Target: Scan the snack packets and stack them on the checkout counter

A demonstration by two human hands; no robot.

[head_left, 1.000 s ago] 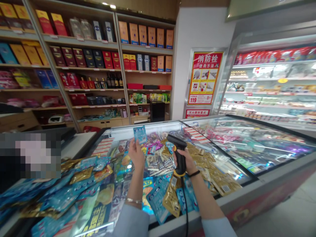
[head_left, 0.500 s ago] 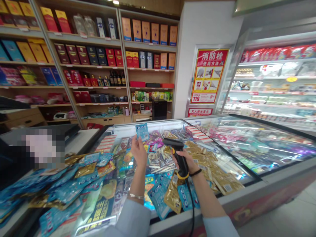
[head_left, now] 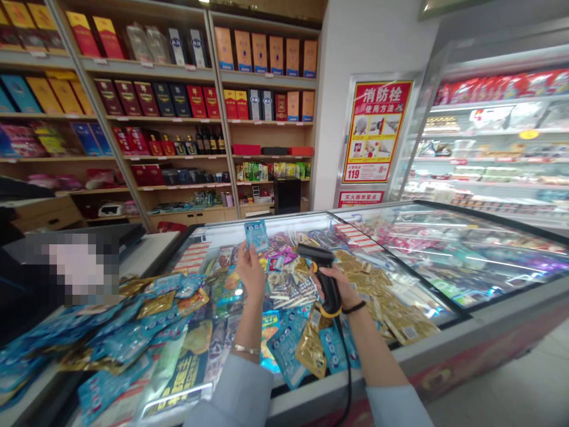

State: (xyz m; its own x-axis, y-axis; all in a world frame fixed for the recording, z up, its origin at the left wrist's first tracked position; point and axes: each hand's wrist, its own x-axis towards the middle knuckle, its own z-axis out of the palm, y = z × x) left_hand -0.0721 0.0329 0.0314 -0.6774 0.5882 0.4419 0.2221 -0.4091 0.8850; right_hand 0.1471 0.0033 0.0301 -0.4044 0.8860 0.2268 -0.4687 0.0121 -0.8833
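Note:
My left hand [head_left: 250, 271] is raised over the freezer lid, pinching a small blue snack packet [head_left: 256, 235] upright by its lower edge. Just to its right, my right hand [head_left: 340, 289] is wrapped round the handle of a black barcode scanner [head_left: 322, 273] with a yellow ring, whose head points left toward the packet. A black cable hangs down from the scanner past my wrist. Blue and gold packets [head_left: 299, 344] lie spread on the glass under both hands.
The glass-topped chest freezer [head_left: 471, 320] spans the front, with more blue packets [head_left: 115, 350] heaped on the left. Wooden shelves of boxed goods [head_left: 178, 101] fill the back wall. A red fire-hydrant poster [head_left: 373, 130] and an open chiller [head_left: 489, 148] stand to the right.
Both hands have stayed almost still, holding the packet and the scanner. The view has shifted slightly, and the scanner head now sits a little closer to the packet.

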